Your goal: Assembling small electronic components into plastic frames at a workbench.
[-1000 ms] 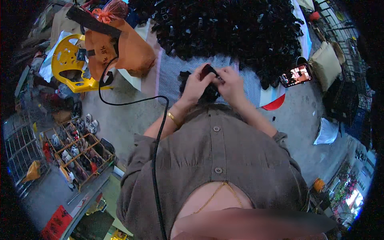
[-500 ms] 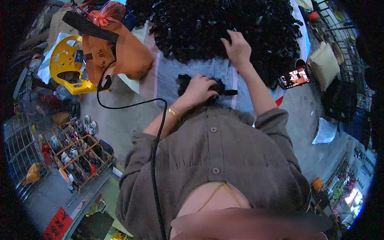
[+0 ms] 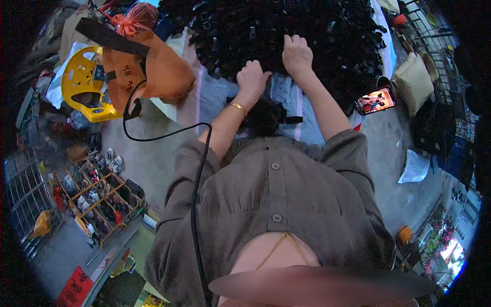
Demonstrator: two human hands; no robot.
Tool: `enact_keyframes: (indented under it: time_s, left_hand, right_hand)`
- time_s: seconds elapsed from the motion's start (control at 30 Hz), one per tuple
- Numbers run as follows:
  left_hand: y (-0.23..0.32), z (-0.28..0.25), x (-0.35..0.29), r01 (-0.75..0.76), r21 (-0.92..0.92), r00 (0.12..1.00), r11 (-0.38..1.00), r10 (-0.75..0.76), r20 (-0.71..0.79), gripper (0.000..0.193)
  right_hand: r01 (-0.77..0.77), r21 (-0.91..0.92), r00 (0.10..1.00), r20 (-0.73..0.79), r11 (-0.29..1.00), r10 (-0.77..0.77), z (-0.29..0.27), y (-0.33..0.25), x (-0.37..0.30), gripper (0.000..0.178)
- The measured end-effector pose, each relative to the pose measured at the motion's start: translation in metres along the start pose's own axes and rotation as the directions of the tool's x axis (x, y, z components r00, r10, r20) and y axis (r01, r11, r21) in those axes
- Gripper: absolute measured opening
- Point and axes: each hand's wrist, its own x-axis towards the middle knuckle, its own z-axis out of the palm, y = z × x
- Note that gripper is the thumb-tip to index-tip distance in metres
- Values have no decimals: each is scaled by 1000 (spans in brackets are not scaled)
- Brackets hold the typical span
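A wide heap of small black pieces (image 3: 255, 20), some with shiny bits, is spread in front of me. My right hand (image 3: 297, 53) rests at the heap's near part, fingers curled down into it; what they grip is hidden. Close to the heap's near edge is my left hand (image 3: 250, 78), its fingers bent and thumb out to the right; anything in them is hidden too. A smaller black clump (image 3: 263, 117) lies against my body, with a flat black piece (image 3: 293, 120) sticking out to its right. Beneath is a pale blue patterned sheet (image 3: 215, 97).
On the left are an orange bag (image 3: 171, 77) and a yellow plastic stool (image 3: 76, 77). A black cable (image 3: 169, 134) runs down over my left sleeve. To the right stand a lit phone (image 3: 377, 100) and a beige sack (image 3: 413, 84). Shoes fill a rack (image 3: 102, 204) at lower left.
My left hand has left the small clump and moved forward to the heap's edge. My right hand has shifted slightly and its fingers have curled in.
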Motion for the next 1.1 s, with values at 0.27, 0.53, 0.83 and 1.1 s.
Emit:
enact_keyframes:
  time_s: [0.27, 0.53, 0.83, 1.1]
  left_hand:
    - [-11, 24, -1, -169, -73, 973, 983, 154, -174, 32]
    - [-21, 7, -10, 60, -791, 997, 608, -76, 18, 25]
    - [-11, -42, -49, 586, -732, 810, -346, 230, 540, 20]
    - [-10, -74, -57, 775, -597, 630, -207, 338, 700, 18]
  right_hand:
    - [94, 131, 993, -89, 987, -83, -6, 13, -10, 24]
    - [-518, 816, 779, 574, -256, 253, -42, 8, -75, 26]
    - [-428, 859, 857, 484, -280, 178, -68, -13, -101, 30]
    - [-8, 959, 994, 38, 283, -100, -99, -8, -103, 34]
